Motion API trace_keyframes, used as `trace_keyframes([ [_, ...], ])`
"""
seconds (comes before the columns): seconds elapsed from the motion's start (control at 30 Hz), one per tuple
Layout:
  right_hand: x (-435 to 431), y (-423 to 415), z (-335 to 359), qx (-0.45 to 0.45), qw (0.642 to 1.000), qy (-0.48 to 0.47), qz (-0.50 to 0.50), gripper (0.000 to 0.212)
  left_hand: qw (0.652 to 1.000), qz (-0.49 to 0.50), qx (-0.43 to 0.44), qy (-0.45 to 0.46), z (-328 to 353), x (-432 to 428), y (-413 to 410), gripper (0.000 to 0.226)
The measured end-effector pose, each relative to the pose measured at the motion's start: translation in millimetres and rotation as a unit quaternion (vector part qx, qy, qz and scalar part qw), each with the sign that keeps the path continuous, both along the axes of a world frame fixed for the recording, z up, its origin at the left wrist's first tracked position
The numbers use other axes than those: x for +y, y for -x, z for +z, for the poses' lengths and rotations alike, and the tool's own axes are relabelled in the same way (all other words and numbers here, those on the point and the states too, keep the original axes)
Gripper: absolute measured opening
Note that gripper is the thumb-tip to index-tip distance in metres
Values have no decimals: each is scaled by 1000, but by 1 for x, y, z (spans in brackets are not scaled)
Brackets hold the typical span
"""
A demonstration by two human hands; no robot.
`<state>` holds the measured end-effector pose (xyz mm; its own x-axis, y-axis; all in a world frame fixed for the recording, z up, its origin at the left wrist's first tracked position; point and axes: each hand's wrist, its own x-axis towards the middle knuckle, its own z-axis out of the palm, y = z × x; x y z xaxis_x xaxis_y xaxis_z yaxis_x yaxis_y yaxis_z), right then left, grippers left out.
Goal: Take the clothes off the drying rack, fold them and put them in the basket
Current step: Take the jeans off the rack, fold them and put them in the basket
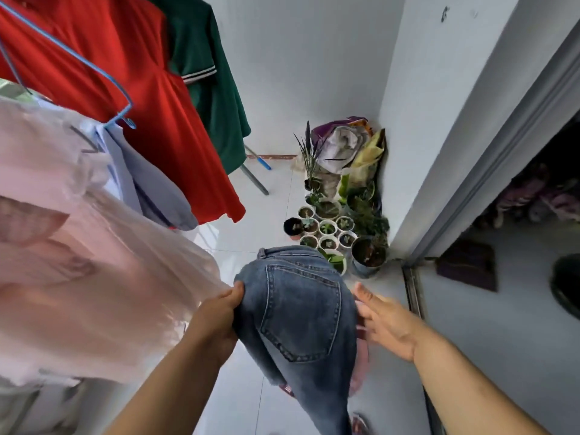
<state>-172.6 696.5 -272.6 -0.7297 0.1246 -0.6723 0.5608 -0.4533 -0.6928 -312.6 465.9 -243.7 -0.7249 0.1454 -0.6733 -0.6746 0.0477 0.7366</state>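
A pink garment hangs at the left, next to a red shirt. The jeans hang above the tiled floor, back pocket showing. Behind hangs a green shirt. The left grip pinches the jeans' left edge. The right grip is spread just beside their right edge.

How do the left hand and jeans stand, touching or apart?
Touching. The head view shows the left hand gripping the jeans at their edge, thumb on the denim.

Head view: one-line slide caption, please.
The left hand grips blue denim jeans, open right hand beside them, red fabric shirt hanging beyond.
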Motion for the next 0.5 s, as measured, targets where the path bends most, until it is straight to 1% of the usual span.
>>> trace_keyframes([
  [0.07, -12, -13, -25, -33, 998, -7, 60, 87, 1000, 22, -11, -2, -4, 0, -2, 24],
  [0.1, -19, -18, -34, -48, 995, -13, 86, 93, 999, 32, -18, -4, -5, 0, -3, 24],
  [0.13, -26, -21, -43, -63, 992, -17, 107, 92, 999, 43, -29, -5, -8, -2, -3, 25],
  [0.17, -34, -25, -49, -81, 989, -18, 122, 85, 997, 59, -41, -3, -11, -4, -5, 26],
  [0.23, -50, -32, -62, -105, 985, -7, 137, 61, 994, 95, -56, -9, -13, -10, -8, 32],
  [0.27, -57, -37, -70, -112, 982, 5, 150, 57, 992, 110, -62, -19, -14, -14, -9, 33],
  [0.3, -62, -42, -79, -118, 980, 12, 161, 60, 990, 123, -70, -29, -15, -17, -9, 33],
  [0.43, -77, -59, -114, -122, 977, 12, 174, 83, 978, 179, -93, -53, -17, -30, -4, 25],
  [0.5, -76, -60, -123, -107, 981, -5, 163, 81, 976, 190, -92, -54, -17, -33, 0, 25],
])
